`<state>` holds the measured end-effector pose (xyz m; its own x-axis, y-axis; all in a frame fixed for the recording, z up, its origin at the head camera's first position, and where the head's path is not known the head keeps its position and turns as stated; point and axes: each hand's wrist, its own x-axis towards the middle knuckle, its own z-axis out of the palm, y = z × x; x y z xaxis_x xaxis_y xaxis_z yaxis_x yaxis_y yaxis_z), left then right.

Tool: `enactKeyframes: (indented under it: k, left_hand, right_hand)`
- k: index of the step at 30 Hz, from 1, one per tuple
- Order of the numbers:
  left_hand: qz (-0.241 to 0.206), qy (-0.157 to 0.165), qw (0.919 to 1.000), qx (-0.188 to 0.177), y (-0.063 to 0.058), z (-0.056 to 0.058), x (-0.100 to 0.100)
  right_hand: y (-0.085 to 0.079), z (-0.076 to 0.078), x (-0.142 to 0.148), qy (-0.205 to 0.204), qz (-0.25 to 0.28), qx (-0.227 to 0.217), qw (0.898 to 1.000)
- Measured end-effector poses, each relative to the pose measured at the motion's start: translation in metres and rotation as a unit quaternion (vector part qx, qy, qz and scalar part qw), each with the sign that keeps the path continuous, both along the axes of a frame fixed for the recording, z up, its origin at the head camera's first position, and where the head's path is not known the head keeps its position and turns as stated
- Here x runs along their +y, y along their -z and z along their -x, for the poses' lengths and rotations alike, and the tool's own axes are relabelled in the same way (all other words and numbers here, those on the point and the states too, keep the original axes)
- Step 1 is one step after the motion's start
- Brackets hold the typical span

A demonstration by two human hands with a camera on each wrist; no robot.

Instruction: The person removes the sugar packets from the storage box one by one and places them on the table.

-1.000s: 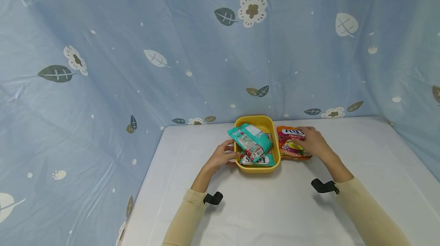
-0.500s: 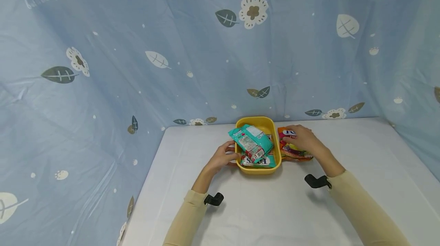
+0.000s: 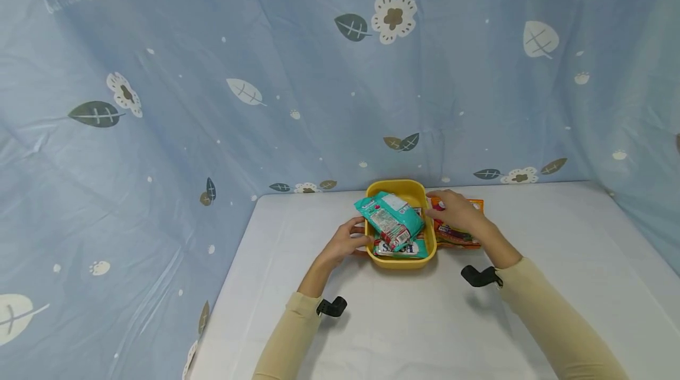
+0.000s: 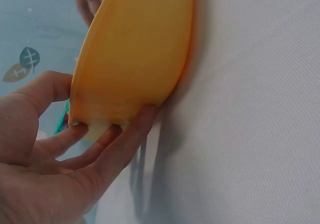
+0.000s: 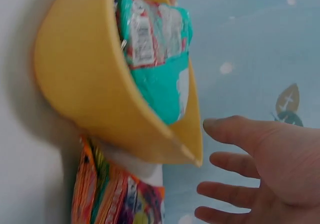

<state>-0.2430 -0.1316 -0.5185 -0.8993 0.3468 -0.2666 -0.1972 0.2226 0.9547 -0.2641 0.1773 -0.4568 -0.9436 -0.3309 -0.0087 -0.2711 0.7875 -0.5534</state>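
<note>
A yellow plastic basket point(image 3: 401, 264) stands on the white table near its back edge. My left hand point(image 3: 339, 243) grips its left side; in the left wrist view the thumb is at the rim and the fingers press against the outer wall point(image 4: 132, 49). Inside lie teal candy bags, one point(image 3: 392, 220) tilted on top of another point(image 3: 414, 248) with FOX'S lettering. My right hand point(image 3: 455, 210) is at the basket's right rim, over an orange candy bag point(image 3: 458, 236) lying beside it. In the right wrist view its spread fingers point(image 5: 227, 194) hold nothing, the thumb close to the rim.
A blue curtain point(image 3: 319, 73) printed with leaves and flowers hangs behind the table and along its left side. The white tabletop point(image 3: 393, 327) stretches in front of the basket. Each wrist carries a black camera, such as the right one point(image 3: 478, 277).
My right hand has moved left from the orange candy bag to the basket's right rim, uncovering the bag's right part. My left hand stays at the basket, which has not visibly moved.
</note>
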Motion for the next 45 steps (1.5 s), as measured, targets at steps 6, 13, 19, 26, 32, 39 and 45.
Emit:
enactKeyframes:
  k: [6,13,19,26,32,39,45]
  left_hand:
    - [0.004,0.0,1.0,0.003,0.0,0.0,-0.001]
    - [0.005,-0.003,1.0,-0.001,-0.001,-0.001,0.0]
    - [-0.006,0.0,1.0,-0.001,-0.001,-0.001,0.0]
    - [-0.02,0.003,0.9998,0.002,0.0,-0.002,-0.001]
    - [-0.008,-0.003,0.9999,0.006,-0.002,-0.003,-0.001]
    - [-0.007,-0.005,0.9999,0.007,-0.001,-0.002,-0.001]
    - [-0.015,0.0,0.9999,0.001,-0.001,-0.002,0.0]
  right_hand:
    - [-0.002,0.005,-0.014,-0.019,0.015,0.0,1.0]
    - [0.002,0.01,-0.027,-0.027,0.009,-0.005,1.0]
    - [0.001,0.009,-0.039,-0.037,0.016,-0.008,0.999]
    - [0.003,0.011,-0.052,-0.018,0.014,0.019,1.0]
    - [0.006,0.017,-0.056,-0.043,-0.002,0.01,0.999]
    - [0.013,0.021,-0.061,-0.071,0.004,-0.011,0.997]
    - [0.019,0.023,-0.065,-0.063,0.011,-0.031,0.997]
